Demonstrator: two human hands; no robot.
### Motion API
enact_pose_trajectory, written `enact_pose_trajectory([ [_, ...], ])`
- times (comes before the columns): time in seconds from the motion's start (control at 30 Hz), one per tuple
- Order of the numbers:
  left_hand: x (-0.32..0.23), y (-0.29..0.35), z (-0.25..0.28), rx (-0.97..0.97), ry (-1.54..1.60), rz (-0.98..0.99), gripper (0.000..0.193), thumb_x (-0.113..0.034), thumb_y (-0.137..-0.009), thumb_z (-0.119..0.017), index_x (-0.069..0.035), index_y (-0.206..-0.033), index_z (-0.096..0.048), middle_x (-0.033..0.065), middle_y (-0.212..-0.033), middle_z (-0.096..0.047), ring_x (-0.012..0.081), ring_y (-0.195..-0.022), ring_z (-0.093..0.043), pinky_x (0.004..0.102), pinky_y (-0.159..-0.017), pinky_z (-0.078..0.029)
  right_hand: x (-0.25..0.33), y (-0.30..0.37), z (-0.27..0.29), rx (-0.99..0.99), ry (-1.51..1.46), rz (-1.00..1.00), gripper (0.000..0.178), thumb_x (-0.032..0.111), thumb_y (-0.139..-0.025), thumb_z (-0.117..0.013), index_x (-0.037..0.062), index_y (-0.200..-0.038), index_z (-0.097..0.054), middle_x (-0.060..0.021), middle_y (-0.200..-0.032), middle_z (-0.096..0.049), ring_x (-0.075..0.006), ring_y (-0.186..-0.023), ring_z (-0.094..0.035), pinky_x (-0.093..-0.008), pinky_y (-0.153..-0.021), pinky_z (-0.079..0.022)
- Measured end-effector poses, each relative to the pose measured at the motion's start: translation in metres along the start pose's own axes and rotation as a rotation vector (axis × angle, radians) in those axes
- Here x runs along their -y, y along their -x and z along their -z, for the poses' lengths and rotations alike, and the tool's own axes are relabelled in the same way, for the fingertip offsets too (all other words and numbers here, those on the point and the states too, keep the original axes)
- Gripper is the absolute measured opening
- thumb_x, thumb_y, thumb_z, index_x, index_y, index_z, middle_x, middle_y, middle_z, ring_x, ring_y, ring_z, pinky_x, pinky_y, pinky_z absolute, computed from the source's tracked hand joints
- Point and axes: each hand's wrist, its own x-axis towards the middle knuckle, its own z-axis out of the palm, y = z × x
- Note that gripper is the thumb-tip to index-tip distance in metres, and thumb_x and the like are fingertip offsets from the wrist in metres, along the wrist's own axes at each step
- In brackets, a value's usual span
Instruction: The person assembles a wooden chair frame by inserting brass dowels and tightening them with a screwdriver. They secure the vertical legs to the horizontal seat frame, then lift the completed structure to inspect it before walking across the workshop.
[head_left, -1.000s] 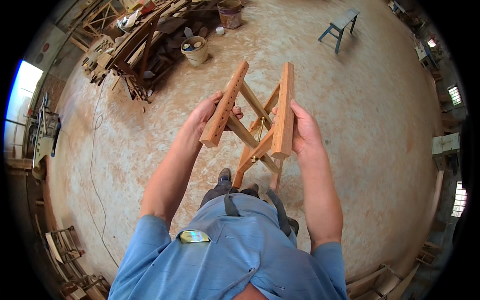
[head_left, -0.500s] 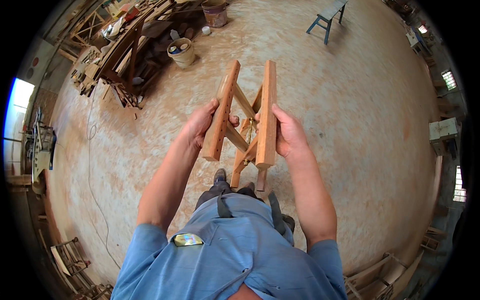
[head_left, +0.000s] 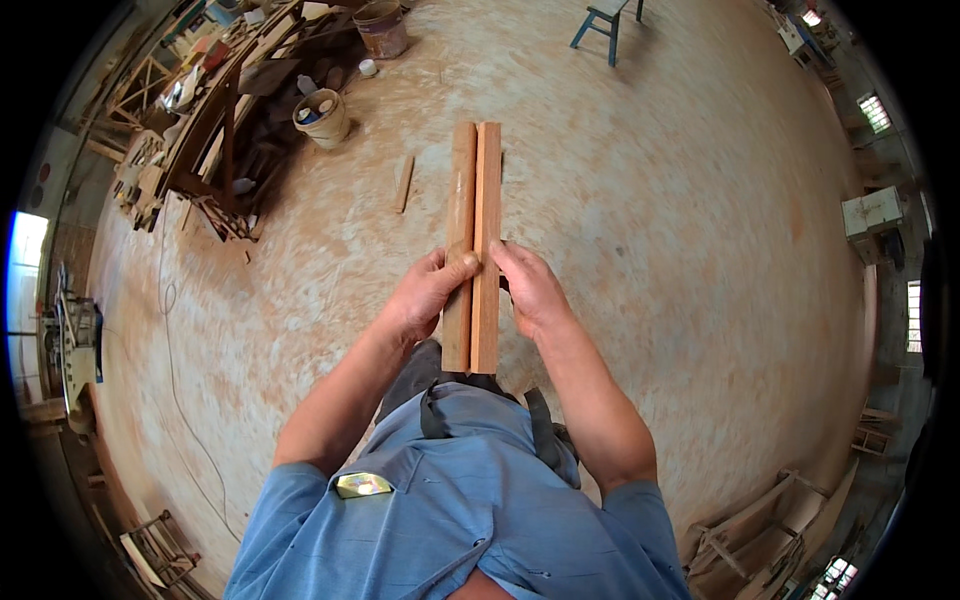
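The left hand (head_left: 425, 295) grips the left side of a folded wooden frame (head_left: 472, 240), fingers curled round its left bar and thumb pressed flat on the front face. The right hand (head_left: 530, 290) clasps the right bar just opposite, fingers wrapped behind and thumb lying along the edge. Both hands press inward, so the two bars lie tight together, side by side, with only a thin seam between them. The frame is held in the air in front of the person's chest, its long axis running away from the body, its near end just above the blue shirt (head_left: 470, 500) and its far end out over the floor (head_left: 650, 200).

On the sawdust-strewn floor beyond the frame, a short wood strip (head_left: 403, 183) lies just left of the far end. Further left stands a pale bucket (head_left: 323, 118) beside a heap of timber (head_left: 215, 130) by the floor's far left edge. A second bucket (head_left: 381, 27) sits at the far edge, and a blue stool (head_left: 603, 17) stands well apart to its right
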Motion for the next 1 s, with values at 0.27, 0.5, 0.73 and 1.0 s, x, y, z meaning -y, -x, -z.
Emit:
enact_pose_trajectory([
  [0.27, 0.020, -0.048, -0.018, 0.009, 0.011, 0.042, 0.042, -0.016, -0.083, -0.071, 0.001, -0.116, -0.053, 0.0118, -0.104, -0.064, 0.0221, -0.090, -0.065, 0.0387, -0.084, -0.053, -0.003, -0.030, 0.044, 0.009, -0.100, -0.002, 0.035, 0.022, -0.098, -0.047, -0.0050, -0.120, -0.054, -0.0107, -0.110, -0.061, -0.0161, -0.099, -0.059, -0.0316, -0.086, -0.047],
  [0.5, 0.009, -0.114, -0.043, 0.100, 0.211, 0.215, 0.038, -0.015, -0.082, -0.070, 0.000, -0.113, -0.054, 0.0108, -0.102, -0.063, 0.0200, -0.093, -0.062, 0.0354, -0.087, -0.050, 0.019, -0.075, 0.084, -0.055, -0.111, -0.071, 0.034, 0.021, -0.098, -0.045, -0.0054, -0.119, -0.054, -0.0116, -0.108, -0.061, -0.0165, -0.095, -0.060, -0.0318, -0.083, -0.049],
  [0.73, -0.016, -0.194, -0.068, 0.080, 0.241, 0.237, 0.042, -0.014, -0.079, -0.070, 0.000, -0.116, -0.055, 0.0110, -0.101, -0.064, 0.0229, -0.093, -0.064, 0.0375, -0.086, -0.051, 0.061, -0.125, 0.116, -0.143, -0.011, -0.012, 0.039, 0.022, -0.098, -0.048, -0.0072, -0.122, -0.052, -0.0125, -0.109, -0.061, -0.0151, -0.098, -0.058, -0.0296, -0.085, -0.047],
  [1.0, -0.078, -0.287, -0.061, 0.096, 0.135, 0.210, 0.037, -0.017, -0.073, -0.070, 0.004, -0.103, -0.063, 0.0131, -0.093, -0.066, 0.0231, -0.083, -0.065, 0.0373, -0.078, -0.055, 0.107, -0.152, 0.217, -0.454, 0.150, 0.052, 0.039, 0.026, -0.098, -0.049, -0.0024, -0.124, -0.052, -0.0135, -0.119, -0.059, -0.0193, -0.102, -0.058, -0.0342, -0.089, -0.048],
])
